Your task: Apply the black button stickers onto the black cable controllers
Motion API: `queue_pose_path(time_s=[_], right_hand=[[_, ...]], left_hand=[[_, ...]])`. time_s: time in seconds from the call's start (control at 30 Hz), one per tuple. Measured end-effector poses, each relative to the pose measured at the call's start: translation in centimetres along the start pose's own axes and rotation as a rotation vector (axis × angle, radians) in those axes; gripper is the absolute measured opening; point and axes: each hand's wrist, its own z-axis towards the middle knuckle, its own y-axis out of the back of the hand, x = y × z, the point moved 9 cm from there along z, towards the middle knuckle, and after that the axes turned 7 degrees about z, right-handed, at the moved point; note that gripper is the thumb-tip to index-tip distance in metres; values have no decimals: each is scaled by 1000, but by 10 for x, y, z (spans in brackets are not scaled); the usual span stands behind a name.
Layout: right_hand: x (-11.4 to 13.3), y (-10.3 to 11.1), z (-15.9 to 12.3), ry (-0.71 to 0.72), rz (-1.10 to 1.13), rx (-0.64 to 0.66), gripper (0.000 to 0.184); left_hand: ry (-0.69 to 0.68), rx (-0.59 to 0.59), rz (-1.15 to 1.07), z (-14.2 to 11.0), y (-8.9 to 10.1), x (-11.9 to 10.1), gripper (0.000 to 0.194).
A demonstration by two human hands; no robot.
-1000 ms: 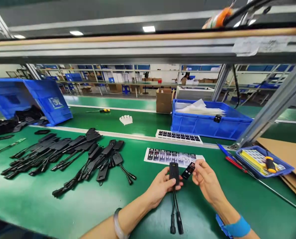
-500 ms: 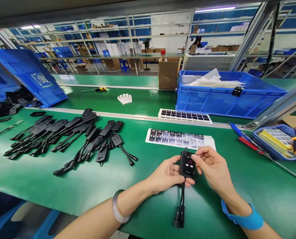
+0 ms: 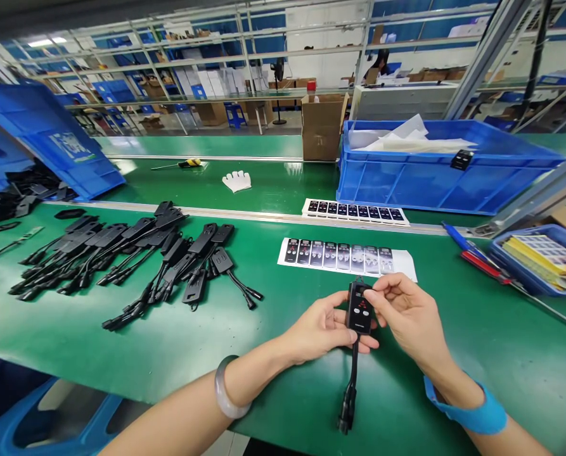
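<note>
My left hand (image 3: 325, 329) is closed around a small black controller (image 3: 360, 310) with two short cables hanging down from it. The controller's face bears a dark label (image 3: 360, 325) with red marks and two pale buttons showing. My right hand (image 3: 404, 310) has its thumb on the label's upper right corner, fingers curled behind; its fingertips are partly hidden. Just beyond the hands lies a sheet of labels (image 3: 404, 261), bare at its right end. To the left, many similar black controllers (image 3: 194, 286) with cables lie in a pile.
Behind the label sheet lies a second sheet (image 3: 357, 211), near a big blue bin (image 3: 406, 180) holding white sheets. A tipped blue bin (image 3: 68, 145) stands at left. A white glove (image 3: 237, 182), a screwdriver (image 3: 187, 163) and a small blue tray (image 3: 534, 259) are also on the bench.
The view has tilted slightly. The controller has turned a little more upright in my left hand, and its cables swing closer together. My right thumb remains at the label's upper corner.
</note>
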Motion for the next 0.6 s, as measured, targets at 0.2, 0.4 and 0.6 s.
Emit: queue_pose_path(time_s=[0.2, 0.4, 0.6], right_hand=[[2, -2, 0, -1, -9, -6, 26], [4, -1, -2, 11, -30, -42, 27], [2, 0, -1, 10, -12, -50, 24]], left_hand=[[-17, -3, 22, 0, -2, -2, 57], [-38, -10, 44, 0, -2, -3, 53], [-37, -18, 68, 0, -2, -3, 54]])
